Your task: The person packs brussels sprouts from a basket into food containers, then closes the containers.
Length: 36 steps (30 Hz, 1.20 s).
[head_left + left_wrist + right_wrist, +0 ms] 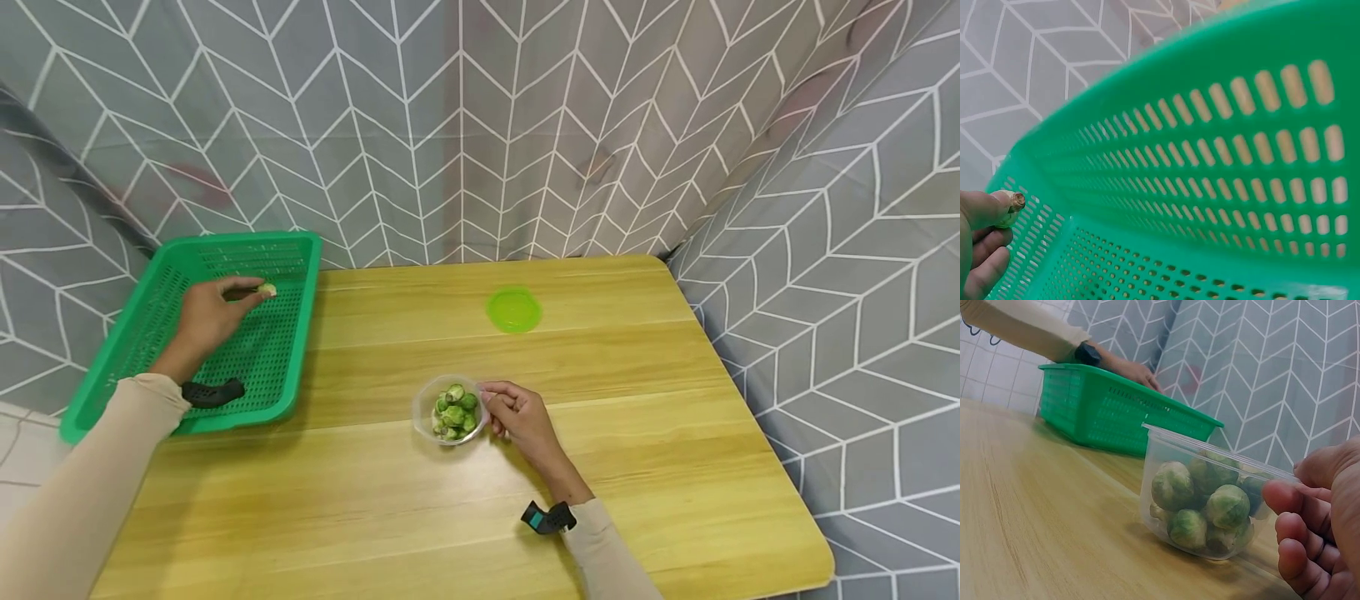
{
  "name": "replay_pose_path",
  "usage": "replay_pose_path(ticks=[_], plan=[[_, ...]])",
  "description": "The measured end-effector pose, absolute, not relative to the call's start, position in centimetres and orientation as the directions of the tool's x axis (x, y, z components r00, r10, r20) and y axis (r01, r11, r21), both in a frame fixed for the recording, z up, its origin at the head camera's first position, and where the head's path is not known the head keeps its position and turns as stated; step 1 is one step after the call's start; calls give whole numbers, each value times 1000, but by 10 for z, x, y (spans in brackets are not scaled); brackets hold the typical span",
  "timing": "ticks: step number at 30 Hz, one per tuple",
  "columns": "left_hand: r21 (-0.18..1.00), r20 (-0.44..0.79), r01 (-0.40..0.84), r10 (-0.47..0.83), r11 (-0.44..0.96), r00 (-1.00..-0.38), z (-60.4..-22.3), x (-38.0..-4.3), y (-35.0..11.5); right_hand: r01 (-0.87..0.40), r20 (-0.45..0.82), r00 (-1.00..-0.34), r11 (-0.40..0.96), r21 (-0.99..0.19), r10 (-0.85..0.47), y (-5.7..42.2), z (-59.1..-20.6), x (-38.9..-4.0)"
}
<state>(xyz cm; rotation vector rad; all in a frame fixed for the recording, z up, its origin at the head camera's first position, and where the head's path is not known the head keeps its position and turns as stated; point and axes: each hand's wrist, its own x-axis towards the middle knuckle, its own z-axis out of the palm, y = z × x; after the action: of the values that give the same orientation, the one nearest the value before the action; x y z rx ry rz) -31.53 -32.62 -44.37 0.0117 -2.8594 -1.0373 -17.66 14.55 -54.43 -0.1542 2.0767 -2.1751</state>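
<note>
My left hand (213, 312) pinches a Brussels sprout (267, 289) between thumb and fingers, over the inside of the green plastic basket (298, 358). In the left wrist view the sprout (1012, 209) shows its brown cut stem beside the thumb. A clear round tub (422, 414) stands on the table, heaped with Brussels sprouts (453, 415). My right hand (525, 419) grips the tub's right rim with thumb and fingertips. Through the tub's wall, in the right wrist view, several green sprouts (1229, 505) show.
A bright green round lid (513, 310) lies on the wooden table (637, 375) behind and right of the tub. The basket stands at the table's left. A grey curtain with white zigzag lines (450, 125) hangs along the back and right side.
</note>
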Motion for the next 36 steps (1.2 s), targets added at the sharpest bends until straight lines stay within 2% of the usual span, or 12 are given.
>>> replay_pose_path(ticks=[9,16,22,36], plan=[[677,73,8,-56,736,-996,-434,-292,-316,-1,13,-987,-74,-997,-162,145,-544,-175],[703,140,78,-31,707,-990,-432,-279,-303,7,8,-985,-89,-996,-171,145,-543,-176],[713,152,93,-24,695,-988,-426,-267,-288,14,1,-986,-91,-996,-167,145,-543,-176],[757,183,208,105,619,-978,-421,-249,-251,13,3,-986,-98,-995,-166,144,-543,-175]])
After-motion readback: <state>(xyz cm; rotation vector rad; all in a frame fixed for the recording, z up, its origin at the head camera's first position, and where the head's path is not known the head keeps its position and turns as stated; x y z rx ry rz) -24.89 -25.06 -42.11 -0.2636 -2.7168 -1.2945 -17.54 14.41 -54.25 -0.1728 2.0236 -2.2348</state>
